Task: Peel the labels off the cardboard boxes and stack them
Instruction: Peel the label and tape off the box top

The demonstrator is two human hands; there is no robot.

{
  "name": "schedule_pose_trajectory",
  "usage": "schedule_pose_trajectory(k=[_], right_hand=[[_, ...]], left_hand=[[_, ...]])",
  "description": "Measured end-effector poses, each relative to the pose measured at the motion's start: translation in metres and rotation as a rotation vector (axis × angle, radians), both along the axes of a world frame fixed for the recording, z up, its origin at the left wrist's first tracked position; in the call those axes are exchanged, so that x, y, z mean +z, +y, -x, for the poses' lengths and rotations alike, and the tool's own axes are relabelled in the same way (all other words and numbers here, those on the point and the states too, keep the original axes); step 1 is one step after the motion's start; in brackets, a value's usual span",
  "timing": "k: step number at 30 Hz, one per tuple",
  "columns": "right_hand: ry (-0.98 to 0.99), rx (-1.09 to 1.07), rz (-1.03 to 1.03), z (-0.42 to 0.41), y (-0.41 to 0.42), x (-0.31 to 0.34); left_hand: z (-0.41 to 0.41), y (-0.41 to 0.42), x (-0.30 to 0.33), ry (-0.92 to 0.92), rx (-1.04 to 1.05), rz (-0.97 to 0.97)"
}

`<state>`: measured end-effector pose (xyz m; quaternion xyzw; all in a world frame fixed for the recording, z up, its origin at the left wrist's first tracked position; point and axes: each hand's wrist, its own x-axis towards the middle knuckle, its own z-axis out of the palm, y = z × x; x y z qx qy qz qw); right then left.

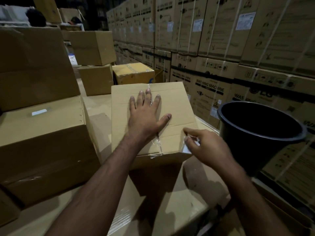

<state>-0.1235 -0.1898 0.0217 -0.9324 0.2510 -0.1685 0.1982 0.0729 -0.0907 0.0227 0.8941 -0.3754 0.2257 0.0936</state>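
A taped cardboard box (pixel 172 103) sits in front of me on a larger carton. My left hand (pixel 144 114) lies flat on its top, fingers spread and straight. At the box's near right corner my right hand (pixel 206 147) pinches a white label (pixel 186 148) between thumb and fingers; the label looks partly lifted off the cardboard. Another box (pixel 42 133) to the left carries a small white label (pixel 39 112) on its top.
A black bucket (pixel 259 132) stands at the right, close to my right hand. Tall stacks of washing machine cartons (pixel 213 48) form a wall behind and to the right. Several plain boxes (pixel 95 46) are piled at the left and back.
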Motion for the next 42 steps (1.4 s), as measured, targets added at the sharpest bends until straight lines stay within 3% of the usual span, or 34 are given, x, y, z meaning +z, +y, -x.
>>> schedule_pose_trajectory(k=[4, 7, 8, 12, 19, 21, 25, 31, 42], right_hand=[[0.105, 0.096, 0.113, -0.003, 0.018, 0.000], [-0.097, 0.011, 0.092, -0.009, -0.006, 0.000], [-0.214, -0.004, 0.030, -0.011, -0.014, -0.005], [-0.560, 0.088, -0.532, -0.014, -0.029, -0.024], [-0.820, 0.067, -0.850, -0.024, -0.033, -0.041], [-0.901, 0.063, -0.988, -0.027, -0.034, -0.041], [-1.029, 0.006, -1.163, -0.041, -0.026, -0.038], [-1.013, 0.055, -1.157, -0.056, -0.012, -0.025], [-0.905, -0.114, -1.032, -0.056, -0.023, -0.017]], left_hand=[[-0.001, 0.000, 0.000, 0.000, -0.005, -0.004], [-0.006, 0.000, 0.004, 0.020, -0.003, -0.022], [-0.007, -0.001, 0.006, 0.029, -0.009, -0.022], [-0.003, -0.002, 0.011, 0.030, -0.061, 0.067], [0.035, 0.014, -0.003, 0.090, -0.016, 0.127], [0.045, 0.020, -0.003, 0.160, -0.044, 0.073], [0.052, 0.025, -0.008, 0.182, -0.047, -0.229], [0.036, 0.033, -0.005, 0.089, -0.090, -0.207], [0.027, 0.021, -0.003, 0.171, -0.170, -0.217]])
